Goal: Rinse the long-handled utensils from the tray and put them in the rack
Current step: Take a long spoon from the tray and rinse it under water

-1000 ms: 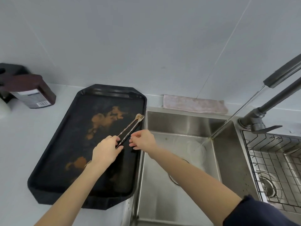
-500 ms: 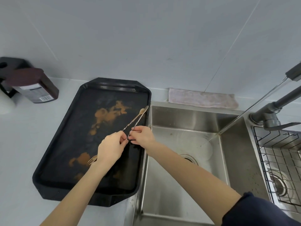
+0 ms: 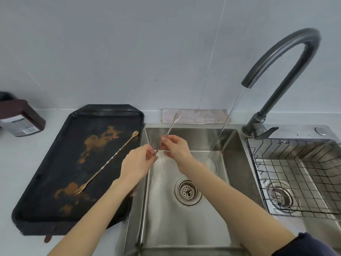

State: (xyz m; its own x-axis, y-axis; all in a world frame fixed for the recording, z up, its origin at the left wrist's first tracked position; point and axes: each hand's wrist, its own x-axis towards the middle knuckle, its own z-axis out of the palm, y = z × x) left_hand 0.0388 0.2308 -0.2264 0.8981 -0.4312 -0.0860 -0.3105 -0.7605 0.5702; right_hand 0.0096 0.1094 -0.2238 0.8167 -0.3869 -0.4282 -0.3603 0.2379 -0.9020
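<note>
We are holding one long-handled fork (image 3: 170, 131) over the left basin of the sink (image 3: 184, 228), at about 11 o'clock from the drain (image 3: 187, 191). The left hand (image 3: 137, 164) is pinching the handle's lower end, and the right hand (image 3: 176, 146) is gripping the shaft just above it, fingers and thumb clamped on the metal. We are probably holding it at two spots so the thin rod does not wobble on the way to the water stream (image 3: 227, 119), at 3 o'clock from our hands and not yet touching it. The fork is looking slim and silvery, tines pointing to 12 o'clock. A second utensil (image 3: 108, 162), gold-toned, is lying diagonally on the stained black tray (image 3: 55, 226). The wire rack (image 3: 258, 163) is waiting at 3 o'clock.
</note>
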